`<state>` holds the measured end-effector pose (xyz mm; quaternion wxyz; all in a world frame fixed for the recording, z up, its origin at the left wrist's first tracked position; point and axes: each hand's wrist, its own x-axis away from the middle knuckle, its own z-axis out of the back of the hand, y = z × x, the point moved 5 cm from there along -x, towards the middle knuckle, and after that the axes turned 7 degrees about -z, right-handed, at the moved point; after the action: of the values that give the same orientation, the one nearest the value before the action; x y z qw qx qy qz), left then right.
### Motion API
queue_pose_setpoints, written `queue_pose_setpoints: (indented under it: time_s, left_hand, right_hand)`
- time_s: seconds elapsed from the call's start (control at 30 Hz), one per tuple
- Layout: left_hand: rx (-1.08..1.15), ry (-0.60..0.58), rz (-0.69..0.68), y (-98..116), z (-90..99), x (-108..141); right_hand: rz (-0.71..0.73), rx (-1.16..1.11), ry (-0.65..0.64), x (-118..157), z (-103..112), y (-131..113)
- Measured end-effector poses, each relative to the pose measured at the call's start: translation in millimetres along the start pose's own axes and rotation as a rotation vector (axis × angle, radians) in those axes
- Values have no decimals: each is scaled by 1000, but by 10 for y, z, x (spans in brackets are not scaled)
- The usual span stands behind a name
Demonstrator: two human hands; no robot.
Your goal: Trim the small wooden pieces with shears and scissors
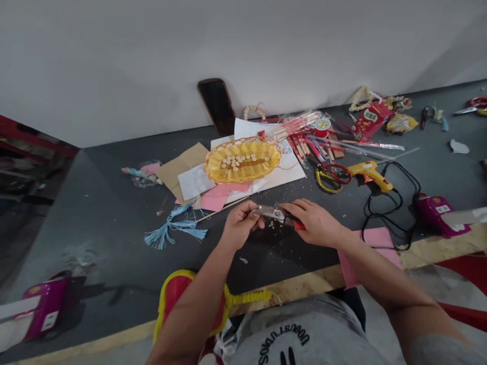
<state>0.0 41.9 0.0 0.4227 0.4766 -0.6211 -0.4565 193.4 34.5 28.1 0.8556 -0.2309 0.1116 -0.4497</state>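
Working cutters (271, 213) at pale bit (259, 207): your right hand (317, 221) grips handles (299, 224), left hand (238, 226) pinches bit. Any squeeze needs fingertips (253, 215) clear.

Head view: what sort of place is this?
Probably a craft workbench: a yellow glue gun lies on the dark table, with blue tassels and a basket of small pale pieces nearby.

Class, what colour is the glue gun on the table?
Yellow glue gun; head view.
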Motion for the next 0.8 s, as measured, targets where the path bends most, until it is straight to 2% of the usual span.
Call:
queue_pose_setpoints:
  time_s: [0.2,0.4,0.5,0.63,0.8]
  left_hand:
    - [-31,80,-31,-60,20,-5]
    - [-19,105,98,-84,13,-13]
    - [11,127,146,-65,19,-28]
    - [41,166,136,-50,42,-41]
    - [80,135,123,-47,13,-38]
  right_hand:
    - [-94,125,0,-34,-34,-63]
    - [-186,187,-93,-9,-41,-58]
    - [-210,227,-78,-8,-14,-30]
    - [-279,271,9,-17,59,127]
    - [-412,363,86,-24,144,418]
